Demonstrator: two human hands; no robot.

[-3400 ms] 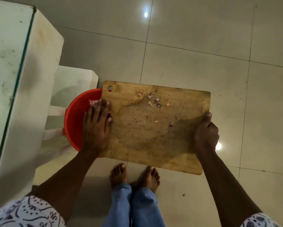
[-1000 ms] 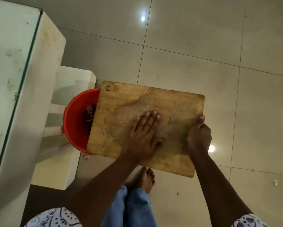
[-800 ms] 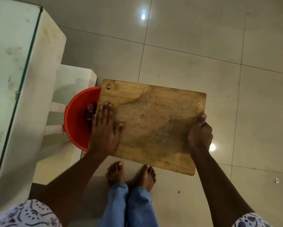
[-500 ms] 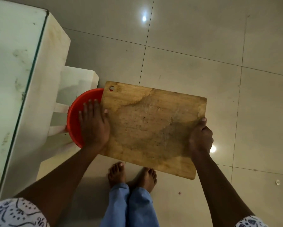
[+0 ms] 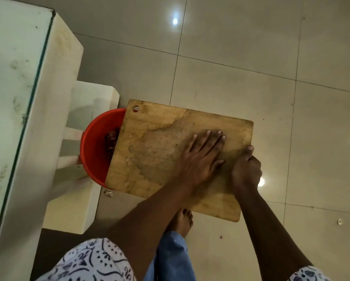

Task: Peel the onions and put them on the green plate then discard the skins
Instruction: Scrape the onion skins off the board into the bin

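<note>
Gripping one board over one red bin, right hand; left hand flat.

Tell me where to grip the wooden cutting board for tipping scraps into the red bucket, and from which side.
Grip the cutting board by its right short edge, coming in from the right, thumb on top, as the right hand does. The board is thin and flat, its left end over the red bucket, so the opposite edge likely gives leverage for tilting.
</note>
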